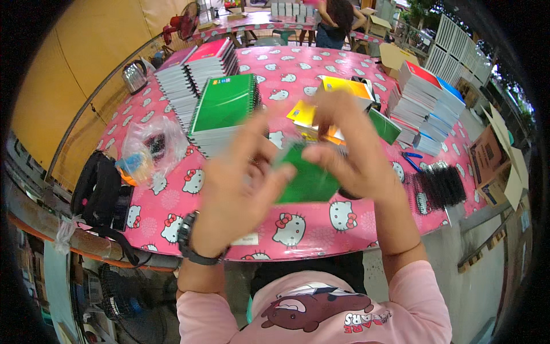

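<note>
Near the middle of the frame, the left hand (238,192) and the right hand (349,152) are raised together over the table, both blurred, each pinching an edge of a green notebook cover (306,178) held between them. A dark wristwatch (192,243) sits on the left wrist. Just behind the hands lie yellow and orange covers (312,114). Up and left stands a stack of green spiral notebooks (223,109); a clear plastic bag (150,146) lies at left. Black spiral bindings (438,186) rest at right on the pink cartoon-cat tablecloth (298,229), with more notebook stacks (427,100) in the upper right.
</note>
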`<state>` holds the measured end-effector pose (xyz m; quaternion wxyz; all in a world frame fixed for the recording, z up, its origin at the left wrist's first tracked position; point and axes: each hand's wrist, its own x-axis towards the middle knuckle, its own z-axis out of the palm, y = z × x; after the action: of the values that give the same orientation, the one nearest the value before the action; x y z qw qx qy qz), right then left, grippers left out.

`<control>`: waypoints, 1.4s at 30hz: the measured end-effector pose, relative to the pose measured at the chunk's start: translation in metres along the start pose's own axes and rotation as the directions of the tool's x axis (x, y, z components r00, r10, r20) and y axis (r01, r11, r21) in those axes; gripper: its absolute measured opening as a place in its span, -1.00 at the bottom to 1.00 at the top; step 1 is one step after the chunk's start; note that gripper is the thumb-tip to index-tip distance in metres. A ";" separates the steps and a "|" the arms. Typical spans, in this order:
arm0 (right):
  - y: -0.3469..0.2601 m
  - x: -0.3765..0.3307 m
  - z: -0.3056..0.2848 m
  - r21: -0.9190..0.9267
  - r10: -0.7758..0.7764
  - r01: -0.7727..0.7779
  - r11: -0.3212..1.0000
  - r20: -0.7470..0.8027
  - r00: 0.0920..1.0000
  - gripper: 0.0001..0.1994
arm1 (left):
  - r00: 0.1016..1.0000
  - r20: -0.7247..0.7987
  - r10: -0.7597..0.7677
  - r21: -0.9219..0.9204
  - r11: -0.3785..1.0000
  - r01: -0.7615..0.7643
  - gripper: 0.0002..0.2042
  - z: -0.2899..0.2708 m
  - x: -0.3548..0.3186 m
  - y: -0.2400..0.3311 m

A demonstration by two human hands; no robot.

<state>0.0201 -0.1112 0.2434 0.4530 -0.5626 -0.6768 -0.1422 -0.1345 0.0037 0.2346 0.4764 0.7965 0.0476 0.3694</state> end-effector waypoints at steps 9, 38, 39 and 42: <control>0.125 0.071 0.093 0.497 0.335 -0.266 0.826 -0.054 0.941 -0.56 | 0.882 -0.471 -0.019 0.542 0.782 0.306 -0.56 -0.063 0.030 -0.064; 0.142 0.048 0.113 0.112 0.100 -0.050 0.992 -0.505 0.857 -0.74 | 0.567 -0.590 0.575 0.548 0.801 -0.243 -0.59 -0.045 0.039 -0.118; 0.156 0.025 0.085 -0.007 0.026 -0.033 0.999 -0.432 0.901 -0.78 | 0.528 -0.629 0.571 0.516 0.814 -0.266 -0.56 -0.047 0.029 -0.113; 0.232 -0.064 0.009 -0.226 0.297 -0.468 0.854 -0.527 0.796 -0.83 | 0.485 -0.608 0.628 0.577 0.770 -0.274 -0.58 -0.045 -0.003 -0.095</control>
<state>0.2196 -0.0697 0.1156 0.5181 -0.7074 -0.3792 -0.2956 -0.1393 0.0860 0.1699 0.1144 0.6186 0.1061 0.7700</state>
